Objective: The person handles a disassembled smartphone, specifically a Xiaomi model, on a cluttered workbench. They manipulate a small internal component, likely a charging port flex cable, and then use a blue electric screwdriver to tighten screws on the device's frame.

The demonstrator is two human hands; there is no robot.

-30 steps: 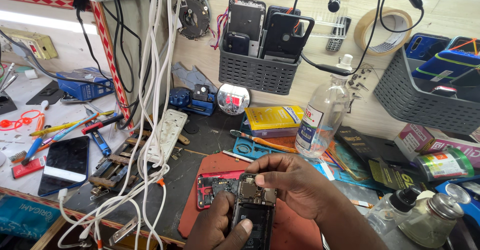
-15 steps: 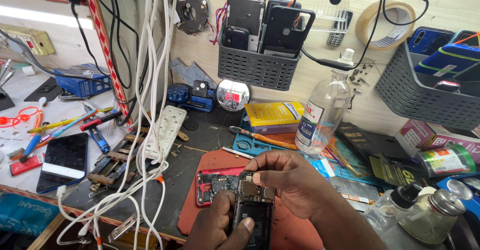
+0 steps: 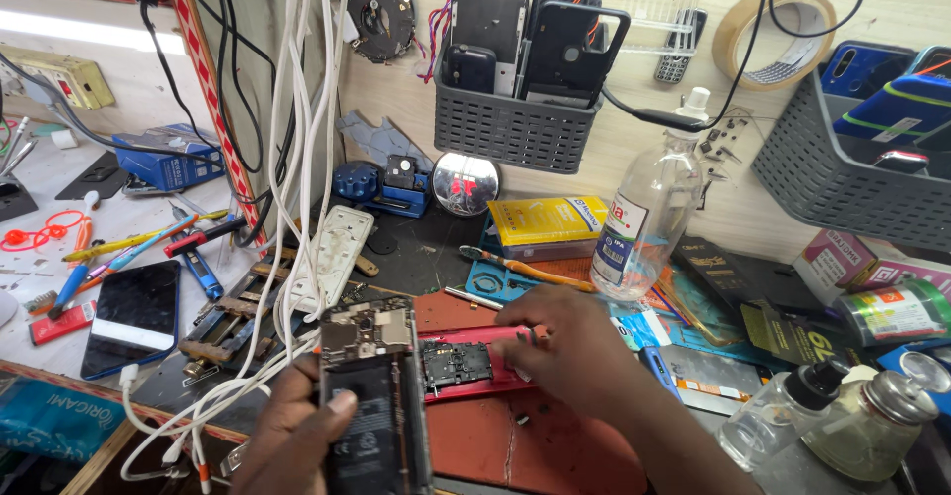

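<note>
At the bottom centre of the frame the left hand (image 3: 297,436) is wrapped around an opened phone (image 3: 374,396), thumb laid across its black battery and the bare circuit board showing at the top. Just right of it, the right hand (image 3: 570,351) is curled, fingertips pinched down at the edge of a red phone frame (image 3: 471,366) lying on the red mat (image 3: 515,445); whether a screw or small tool sits between those fingertips I cannot tell. The work goes best with the opened phone held level and the thumb kept off the board, while the right hand moves in small, slow motions, since tiny loose bits lie on the mat nearby and white cables (image 3: 297,158) hang close on the left.
</note>
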